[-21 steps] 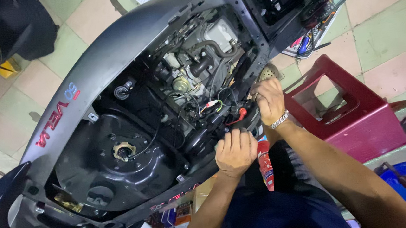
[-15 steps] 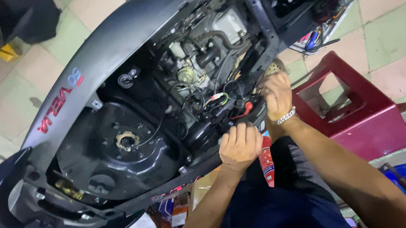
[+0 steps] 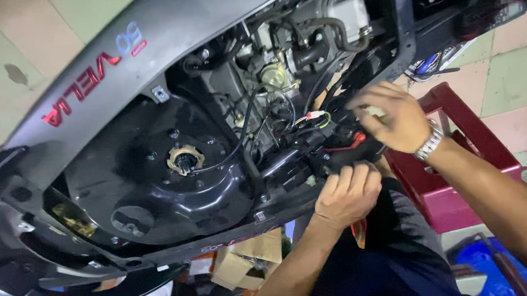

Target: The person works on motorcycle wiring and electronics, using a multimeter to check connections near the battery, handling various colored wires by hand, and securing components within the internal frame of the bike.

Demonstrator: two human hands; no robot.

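Note:
A dark grey scooter (image 3: 161, 43) stands with its seat area opened, exposing the black inner tub (image 3: 153, 175), the engine parts (image 3: 282, 71) and a wiring bundle (image 3: 311, 122). My left hand (image 3: 348, 194) is curled over the near edge of the black body, just below a red cable (image 3: 348, 143). My right hand (image 3: 392, 116), with a metal watch (image 3: 429, 144) on the wrist, reaches into the wiring at the tub's right end. Its fingers are bent and blurred, with something pale between them. My dark trousers (image 3: 379, 264) fill the lower middle.
A dark red plastic stool (image 3: 466, 169) stands to the right on the tiled floor (image 3: 521, 71). Cardboard boxes (image 3: 247, 259) lie under the scooter. A blue object (image 3: 486, 268) sits at the bottom right. More cables (image 3: 432, 66) hang near the scooter's upper right.
The view has come closer to the open compartment. My right hand has shifted slightly up and left over the wiring; my left hand stays at the body's near edge.

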